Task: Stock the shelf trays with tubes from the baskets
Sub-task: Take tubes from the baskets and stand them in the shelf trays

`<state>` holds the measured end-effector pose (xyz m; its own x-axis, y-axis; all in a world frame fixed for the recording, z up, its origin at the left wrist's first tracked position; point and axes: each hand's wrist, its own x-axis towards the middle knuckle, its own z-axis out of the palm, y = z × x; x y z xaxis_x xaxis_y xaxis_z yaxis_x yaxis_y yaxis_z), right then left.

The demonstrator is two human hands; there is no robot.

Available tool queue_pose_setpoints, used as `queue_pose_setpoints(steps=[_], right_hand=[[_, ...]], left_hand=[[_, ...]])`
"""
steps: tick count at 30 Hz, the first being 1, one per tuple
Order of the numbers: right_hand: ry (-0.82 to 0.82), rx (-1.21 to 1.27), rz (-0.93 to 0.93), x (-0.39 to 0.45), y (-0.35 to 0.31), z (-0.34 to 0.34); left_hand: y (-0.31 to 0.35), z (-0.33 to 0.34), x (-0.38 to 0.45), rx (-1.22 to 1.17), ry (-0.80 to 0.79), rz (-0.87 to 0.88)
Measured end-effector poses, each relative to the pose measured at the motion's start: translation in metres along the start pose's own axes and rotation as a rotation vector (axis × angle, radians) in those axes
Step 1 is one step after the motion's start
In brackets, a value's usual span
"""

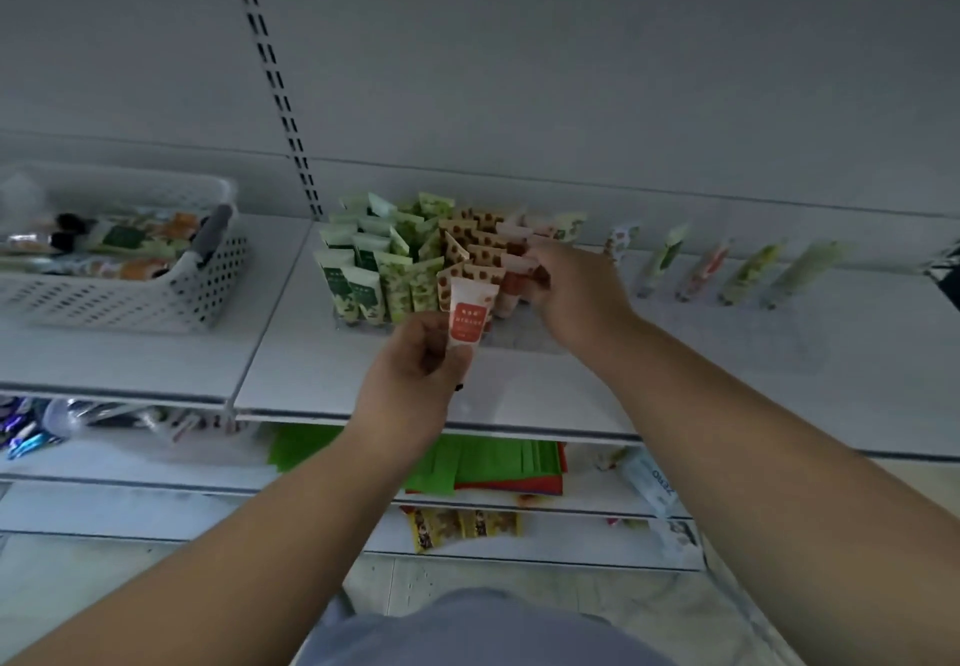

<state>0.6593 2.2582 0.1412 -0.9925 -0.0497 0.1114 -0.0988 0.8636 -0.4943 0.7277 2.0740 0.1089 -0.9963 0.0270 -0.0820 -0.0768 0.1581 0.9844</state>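
- Basket [171,296], white and perforated, sits at the shelf's [291,369] left end, loose tubes inside.
- Tray rows [410,260] of upright green and brown tubes stand mid-shelf.
- Left hand [410,379] pinches an orange-labelled tube [469,319] upright before the tray.
- Right hand [571,291] grips a reddish tube [514,275] among the rows.
- Single tubes [748,275] lean along the shelf's right.

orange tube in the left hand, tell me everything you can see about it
The orange tube is small and looks like soft plastic: a white upper part flaring to a flat crimped end on top, an orange label with pale lettering below. It stands nearly upright, its lower end hidden in the grip of the left hand, in front of the rows of tubes standing on the shelf. Whether it touches those rows cannot be told.
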Motion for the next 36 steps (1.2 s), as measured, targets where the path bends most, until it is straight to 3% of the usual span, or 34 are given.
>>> queue_pose_setpoints(steps=[4, 7, 10, 15, 19, 24, 30, 36], right_hand=[[0.200, 0.171, -0.039, -0.022, -0.008, -0.015], [0.052, 0.362, -0.089, -0.042, -0.013, -0.026], [-0.079, 0.318, -0.033, -0.042, -0.006, -0.027], [0.177, 0.077, -0.086, -0.028, 0.010, -0.047], [0.122, -0.082, -0.158, -0.014, 0.013, -0.044], [0.017, -0.118, -0.155, -0.002, 0.017, -0.023], [0.176, -0.175, -0.137, -0.010, 0.009, -0.033], [0.221, 0.009, -0.276, -0.029, -0.034, -0.047]], left_hand=[[0.000, 0.013, 0.000, 0.044, 0.003, 0.011], [0.001, 0.020, 0.005, 0.141, -0.027, 0.044], [0.004, 0.031, 0.010, 0.196, -0.052, 0.084], [-0.006, 0.030, 0.009, 0.534, -0.041, 0.277], [-0.013, 0.028, 0.010, 0.722, -0.123, 0.368], [-0.017, 0.030, 0.012, 0.793, -0.144, 0.332], [-0.015, 0.030, 0.012, 0.758, -0.122, 0.346], [-0.007, 0.009, 0.002, 0.703, -0.029, 0.374]])
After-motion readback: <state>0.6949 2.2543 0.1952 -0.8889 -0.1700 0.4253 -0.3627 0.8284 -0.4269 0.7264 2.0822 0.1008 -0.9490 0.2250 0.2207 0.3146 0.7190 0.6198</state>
